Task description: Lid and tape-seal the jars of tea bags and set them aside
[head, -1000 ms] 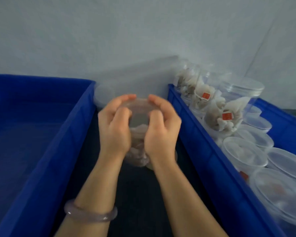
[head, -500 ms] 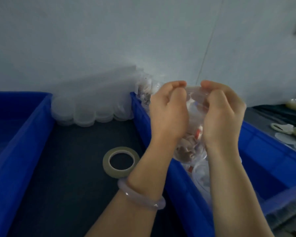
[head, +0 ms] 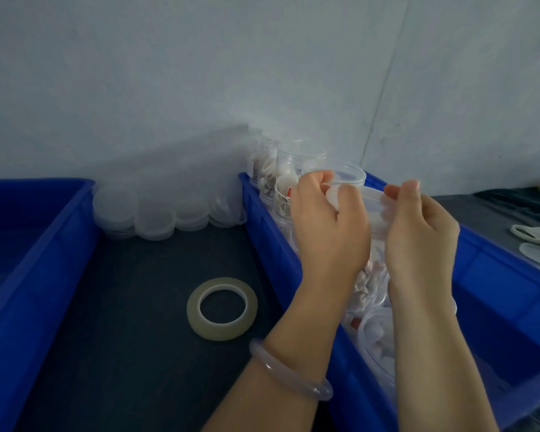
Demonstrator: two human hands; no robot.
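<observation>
A clear lidded jar of tea bags (head: pixel 375 213) hangs between my hands above the right blue crate (head: pixel 493 294). My left hand (head: pixel 328 226) grips its left side near the lid, and my right hand (head: pixel 418 232) pinches its right side. More jars of tea bags (head: pixel 281 179) stand in a row along the crate's far left corner, and other lidded jars (head: pixel 378 347) lie lower in the crate, partly hidden by my arms. A roll of clear tape (head: pixel 222 308) lies flat on the dark mat (head: pixel 138 322) to the left of my left wrist.
Stacks of clear lids (head: pixel 156 213) lean against the wall at the back of the mat. Another blue crate (head: pixel 28 275) stands on the left. Small pale items (head: pixel 536 241) lie on the dark surface at the far right.
Both hands carried the jar from the middle of the mat rightward over the right crate. The tape roll is now uncovered on the mat.
</observation>
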